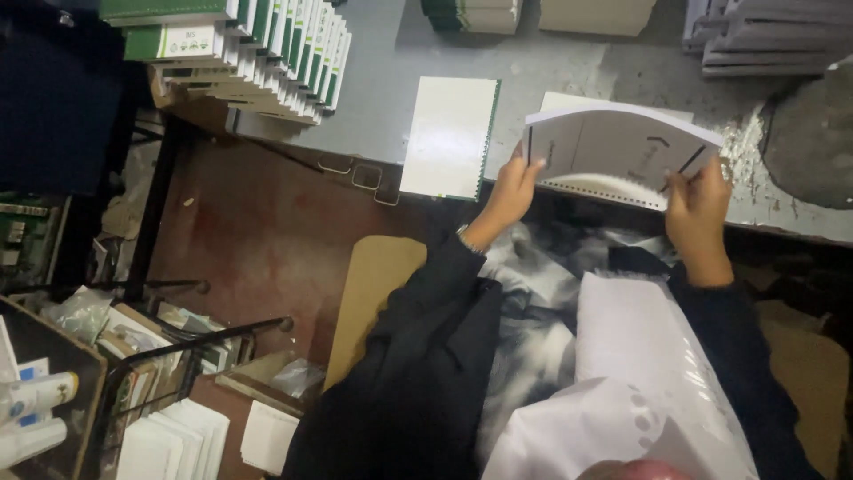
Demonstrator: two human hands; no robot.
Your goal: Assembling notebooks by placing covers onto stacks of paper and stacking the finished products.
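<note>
Lap: loose white punched sheets (649, 356) lie across the person's knees, closest to view.
Left hand (511, 191): fingers closed on the left edge of a bent stack of punched pages (622, 147).
Right hand (697, 209): pinching the same stack's right edge.
Stack position: lifted just over the grey table (551, 62) edge.
Beside it: spiral-bound notebook (449, 138) flat, overhanging the edge.
Far left: green-and-white booklets (267, 53) fanned in a pile.

I see a fanned stack of green-and-white booklets (267, 53) at the far left of the grey table (391, 80), a white spiral-edged pad (449, 138) overhanging its near edge, white sheets (173, 444) on the floor
</note>
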